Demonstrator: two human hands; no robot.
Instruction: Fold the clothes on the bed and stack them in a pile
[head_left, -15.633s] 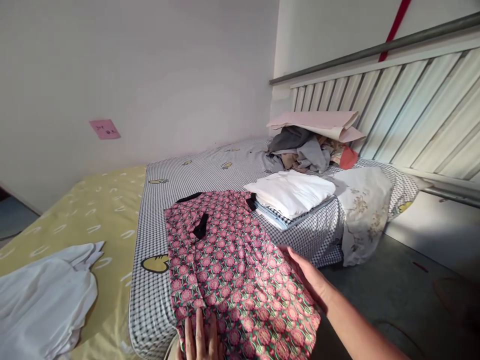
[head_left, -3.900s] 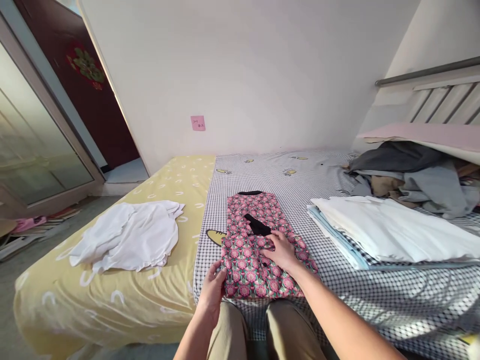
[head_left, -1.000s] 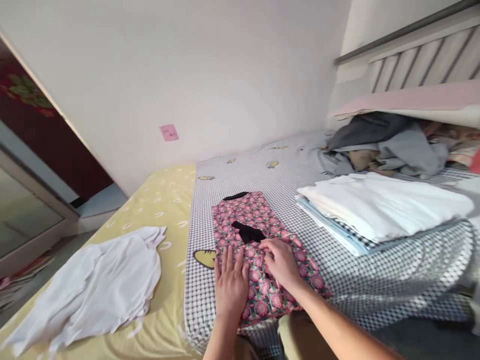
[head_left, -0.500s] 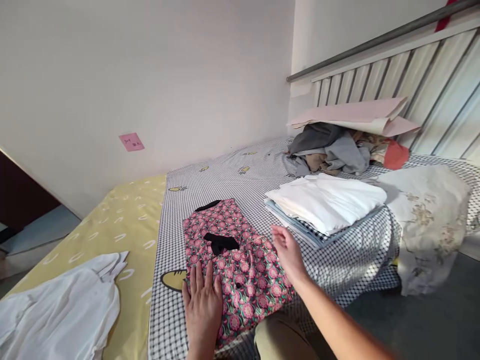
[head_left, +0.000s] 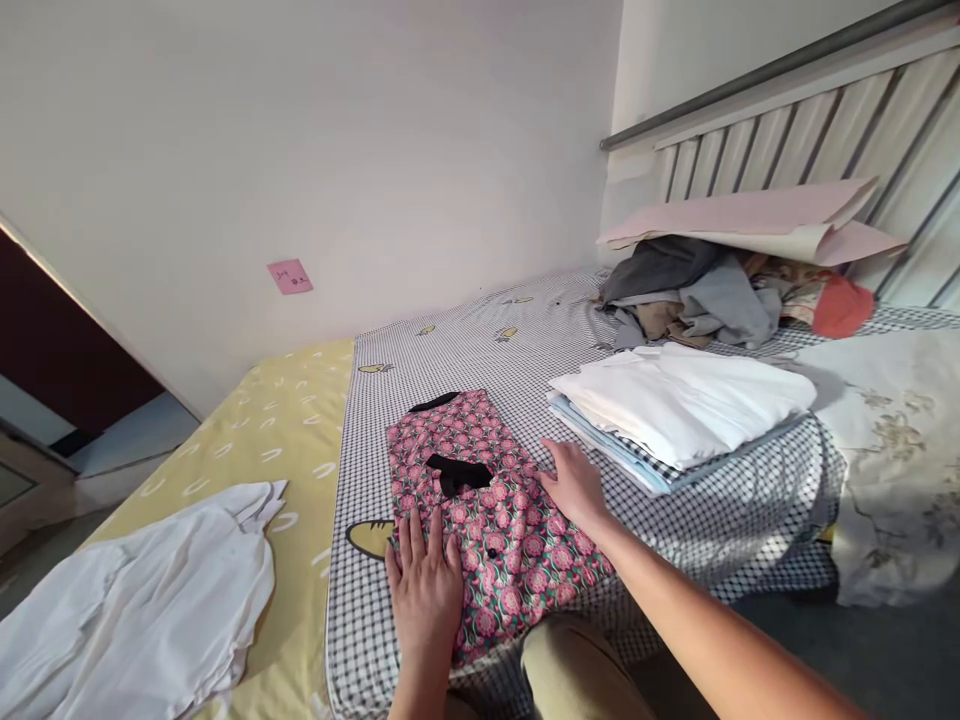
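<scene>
A folded shirt [head_left: 517, 540] with pink flowers and a black collar lies on the checked sheet in front of me. My left hand [head_left: 426, 575] rests flat across its left edge, fingers stretched out. At the shirt's right edge, my right hand [head_left: 576, 487] has its thumb and forefinger apart; the thumb touches the cloth, and the other fingers are partly hidden behind the hand. To the right of that hand sits a stack of folded clothes, with a white garment [head_left: 682, 400] on top and light blue and checked cloth beneath.
A white garment [head_left: 165, 600] is spread on the yellow sheet [head_left: 300, 400] at the left. A heap of grey clothes [head_left: 720, 290] lies under a pink sheet of board [head_left: 757, 215] by the headboard. Floral cream cloth [head_left: 896, 480] hangs over the bed's right edge.
The view has shifted left, so things appear further right. My right hand has come in against the shirt's right edge, its forefinger now extended. My left hand stays flat on the shirt.
</scene>
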